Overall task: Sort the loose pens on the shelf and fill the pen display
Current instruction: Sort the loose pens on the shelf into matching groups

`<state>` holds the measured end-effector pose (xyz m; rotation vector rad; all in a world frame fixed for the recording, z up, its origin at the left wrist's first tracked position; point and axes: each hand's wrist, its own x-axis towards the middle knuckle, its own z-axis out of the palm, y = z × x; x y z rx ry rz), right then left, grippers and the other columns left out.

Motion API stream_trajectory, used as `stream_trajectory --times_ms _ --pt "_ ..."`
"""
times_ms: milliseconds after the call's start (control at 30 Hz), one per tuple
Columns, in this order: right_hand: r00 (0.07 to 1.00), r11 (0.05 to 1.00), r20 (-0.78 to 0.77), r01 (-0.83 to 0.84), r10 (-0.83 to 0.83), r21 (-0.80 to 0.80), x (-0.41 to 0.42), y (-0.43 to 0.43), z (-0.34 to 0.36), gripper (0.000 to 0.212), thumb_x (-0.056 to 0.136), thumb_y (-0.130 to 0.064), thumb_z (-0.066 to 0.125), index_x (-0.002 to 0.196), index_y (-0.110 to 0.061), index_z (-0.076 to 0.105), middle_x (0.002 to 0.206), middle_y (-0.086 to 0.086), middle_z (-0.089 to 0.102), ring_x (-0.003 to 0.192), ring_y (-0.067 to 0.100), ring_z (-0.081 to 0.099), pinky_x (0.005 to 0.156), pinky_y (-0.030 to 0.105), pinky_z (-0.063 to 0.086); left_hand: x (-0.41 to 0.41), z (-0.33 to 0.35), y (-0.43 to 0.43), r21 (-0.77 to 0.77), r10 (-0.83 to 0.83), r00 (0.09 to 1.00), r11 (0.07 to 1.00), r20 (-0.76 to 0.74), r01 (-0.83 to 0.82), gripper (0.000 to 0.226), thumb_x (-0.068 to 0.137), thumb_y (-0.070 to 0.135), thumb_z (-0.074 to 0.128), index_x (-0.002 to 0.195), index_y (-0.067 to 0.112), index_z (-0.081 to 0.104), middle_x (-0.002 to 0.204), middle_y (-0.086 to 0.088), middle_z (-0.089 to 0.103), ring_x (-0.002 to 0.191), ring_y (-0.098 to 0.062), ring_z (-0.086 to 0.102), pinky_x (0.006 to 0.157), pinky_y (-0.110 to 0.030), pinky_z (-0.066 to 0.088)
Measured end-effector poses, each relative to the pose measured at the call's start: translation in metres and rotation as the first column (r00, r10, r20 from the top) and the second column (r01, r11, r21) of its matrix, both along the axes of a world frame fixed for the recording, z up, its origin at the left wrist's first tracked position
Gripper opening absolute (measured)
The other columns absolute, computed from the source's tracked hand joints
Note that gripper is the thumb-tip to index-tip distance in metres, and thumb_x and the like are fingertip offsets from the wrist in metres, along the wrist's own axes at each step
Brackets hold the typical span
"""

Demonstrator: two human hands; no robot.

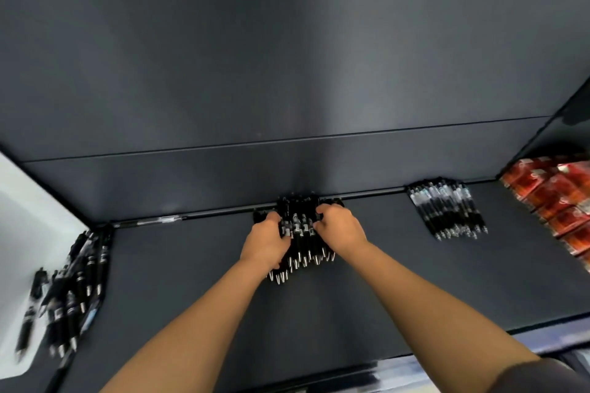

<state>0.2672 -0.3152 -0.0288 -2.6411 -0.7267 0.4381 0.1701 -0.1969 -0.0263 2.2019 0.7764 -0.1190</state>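
Observation:
A bundle of black pens (301, 233) with silver tips lies at the back middle of the dark shelf (198, 290), tips pointing towards me. My left hand (266, 241) grips the bundle's left side. My right hand (340, 228) grips its right side, fingers curled over the pens' upper part. A neat row of black pens (447, 209) lies to the right, against the back wall. Loose black pens (76, 284) lie in a jumbled heap at the shelf's left end. A single pen (159, 220) lies along the back edge.
A white panel (19, 233) stands at the far left with a few pens on it. Red packaged goods (555, 198) fill the right end of the shelf. The dark back wall (287, 73) rises behind the pens. The shelf's front edge (415, 360) runs below my arms.

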Motion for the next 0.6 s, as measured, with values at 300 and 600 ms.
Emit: stream_trajectory --times_ms 300,600 --pt "0.989 0.995 0.110 -0.092 0.097 -0.049 0.008 -0.006 0.000 0.033 0.095 -0.028 0.049 0.127 -0.020 0.053 0.126 0.006 0.049 0.115 0.031 0.049 0.087 0.039 0.049 -0.004 0.001 -0.003 0.225 -0.076 0.995 0.970 -0.058 0.087 0.031 0.090 0.025 0.052 0.121 0.019 0.048 0.102 -0.006 0.064 0.095 -0.025 0.061 0.075 -0.035 0.051" --pt "0.929 0.965 0.264 -0.262 0.260 -0.026 -0.020 0.043 0.018 0.032 0.096 -0.034 0.047 0.124 -0.020 0.055 0.122 0.005 0.054 0.115 0.028 0.050 0.087 0.040 0.046 -0.049 0.028 0.035 0.463 -0.054 0.998 0.884 -0.022 0.058 0.023 0.092 0.030 0.049 0.111 0.017 0.051 0.110 -0.002 0.061 0.104 -0.023 0.057 0.079 -0.035 0.047"
